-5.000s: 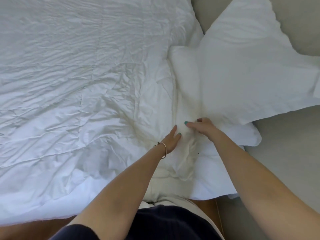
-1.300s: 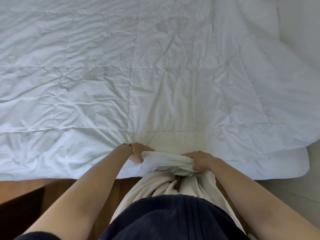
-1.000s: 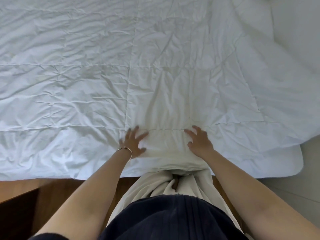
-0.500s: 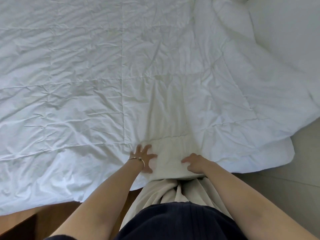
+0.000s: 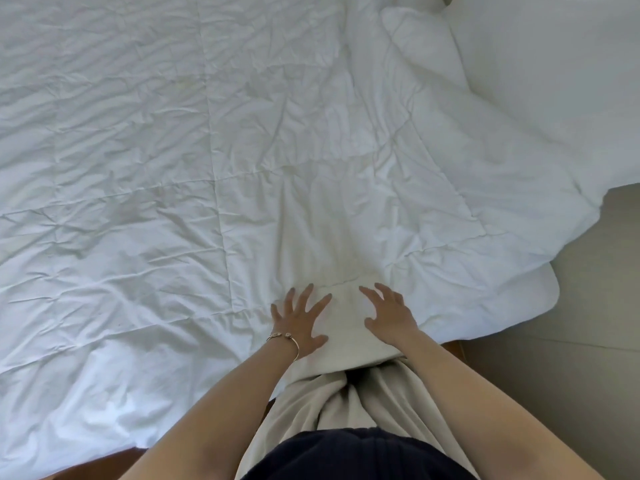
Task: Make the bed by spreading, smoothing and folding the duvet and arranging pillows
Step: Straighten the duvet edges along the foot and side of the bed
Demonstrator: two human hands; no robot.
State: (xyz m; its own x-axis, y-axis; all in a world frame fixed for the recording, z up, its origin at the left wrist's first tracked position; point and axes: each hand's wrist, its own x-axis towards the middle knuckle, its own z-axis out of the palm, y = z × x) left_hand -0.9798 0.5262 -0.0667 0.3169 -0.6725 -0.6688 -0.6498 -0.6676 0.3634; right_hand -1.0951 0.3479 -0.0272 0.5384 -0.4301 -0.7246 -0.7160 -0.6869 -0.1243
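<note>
Since a moment ago, left hand (image 5: 300, 320) and right hand (image 5: 390, 315) have spread flat on the duvet (image 5: 207, 168).

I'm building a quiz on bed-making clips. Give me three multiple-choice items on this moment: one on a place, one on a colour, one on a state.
1. Where do both hands rest?
A. On the duvet's near edge
B. On the pillow
C. On the floor

2. What colour is the duvet?
A. Navy
B. White
C. Brown

3. How does the left hand lie?
A. Clenched in a fist
B. Gripping a bunch of fabric
C. Fingers spread flat on the fabric

Answers:
1 A: the left hand and right hand lie on the duvet close to its near edge, while the pillow sits far off at upper right.
2 B: the duvet is white throughout, wrinkled and quilted.
3 C: its fingers fan out straight against the cloth, with a bracelet at the wrist.
</note>
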